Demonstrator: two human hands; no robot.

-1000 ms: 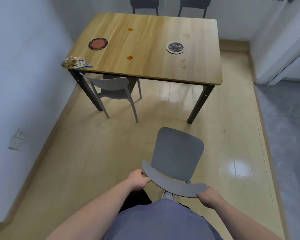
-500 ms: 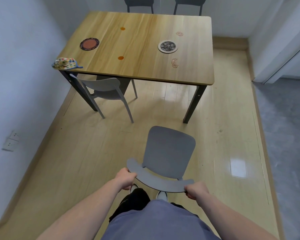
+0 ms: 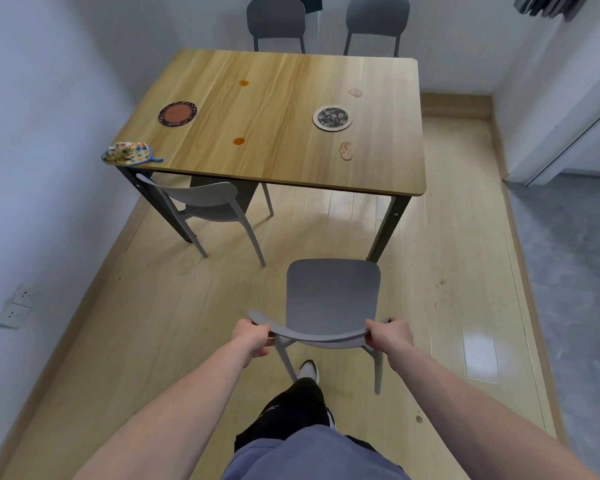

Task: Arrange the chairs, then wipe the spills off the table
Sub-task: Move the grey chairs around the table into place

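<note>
Facing table [image 3: 291, 168], chair [image 3: 333, 292], backrest crosswise.

Walls: plain pale white walls [image 3: 49, 98] are enclosing the room.
Floor: light wooden plank flooring [image 3: 136, 323] is reflecting a bright patch.
Sockets: two white wall sockets [image 3: 16, 306] are sitting low on the left wall.
Doorway: grey carpet [image 3: 568, 271] is lying at right.

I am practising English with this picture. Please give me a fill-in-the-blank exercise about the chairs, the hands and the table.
1. Both the left hand and the right hand grip the ____ of the grey chair.
2. The number of chairs in view is ____.
3. The spotted cloth lies on the table at its near ____ corner.
4. Two round ____ spills mark the tabletop.

Missing words: backrest; four; left; orange
</note>
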